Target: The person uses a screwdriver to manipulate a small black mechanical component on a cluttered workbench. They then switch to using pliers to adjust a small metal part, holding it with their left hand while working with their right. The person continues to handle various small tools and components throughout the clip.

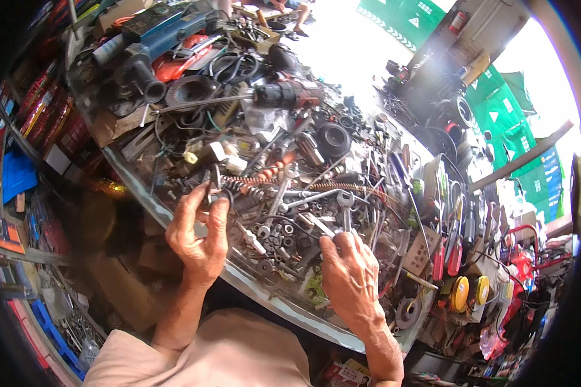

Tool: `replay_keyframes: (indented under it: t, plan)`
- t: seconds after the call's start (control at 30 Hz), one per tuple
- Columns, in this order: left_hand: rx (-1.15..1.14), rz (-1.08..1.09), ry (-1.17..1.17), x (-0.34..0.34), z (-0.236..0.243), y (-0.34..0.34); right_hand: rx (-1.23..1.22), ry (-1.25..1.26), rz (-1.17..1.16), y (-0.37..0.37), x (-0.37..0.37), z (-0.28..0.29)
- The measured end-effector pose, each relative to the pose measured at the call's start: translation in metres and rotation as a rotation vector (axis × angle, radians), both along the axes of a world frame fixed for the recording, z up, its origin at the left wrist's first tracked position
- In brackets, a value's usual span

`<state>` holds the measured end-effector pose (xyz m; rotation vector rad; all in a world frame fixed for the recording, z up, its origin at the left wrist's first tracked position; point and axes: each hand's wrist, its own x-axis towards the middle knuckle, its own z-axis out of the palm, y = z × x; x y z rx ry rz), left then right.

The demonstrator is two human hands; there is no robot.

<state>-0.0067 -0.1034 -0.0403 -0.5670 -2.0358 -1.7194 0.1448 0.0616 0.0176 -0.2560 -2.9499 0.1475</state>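
My right hand point(353, 274) is closed around the lower end of an open-ended wrench point(345, 205), whose jaws point away from me over the cluttered bench. On the left, my left hand point(199, 235) is raised near the bench's front edge with thumb and fingers curled toward each other. A small dark part shows at its fingertips, too unclear to name. Between the hands lie several loose nuts point(288, 229) and small metal pieces. Just beyond them, another wrench point(279, 195) rests on the pile beside a coiled spring point(246, 187).
A power drill point(287, 95) lies across the heap, with a blue angle grinder point(168, 35) at the far left. A black wheel point(333, 140) sits behind the wrenches. Red-handled tools point(455, 257) and yellow discs point(459, 293) stand at the right. The bench's metal edge point(274, 304) runs before me.
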Motion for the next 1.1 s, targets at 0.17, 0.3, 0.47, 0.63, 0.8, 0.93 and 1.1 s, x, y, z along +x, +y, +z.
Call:
replay_keyframes:
  t: [0.17,0.3,0.47,0.63,0.8,0.93,1.1]
  plan:
    - [-0.034,0.004,0.008,0.000,0.000,0.000,-0.078,0.006,-0.068,-0.005,0.004,-0.004]
    - [-0.033,-0.006,0.014,0.001,-0.001,-0.002,-0.205,0.182,-0.116,-0.001,0.013,-0.006]
    - [-0.090,-0.040,0.072,0.001,0.003,0.003,-0.326,0.443,-0.319,0.006,0.024,0.007]
    - [-0.132,-0.081,0.126,0.004,0.009,0.010,-0.410,0.635,-0.376,0.033,0.037,0.003]
    - [0.162,-0.320,-0.236,0.016,0.036,0.042,-1.389,0.902,-0.539,0.051,0.051,0.005]
    - [0.285,-0.790,-0.592,0.026,0.064,0.079,-1.738,1.013,-0.485,0.059,0.058,-0.002]
    - [0.236,-1.444,-1.047,0.021,0.065,0.118,-1.718,1.053,-0.481,0.057,0.057,0.000]
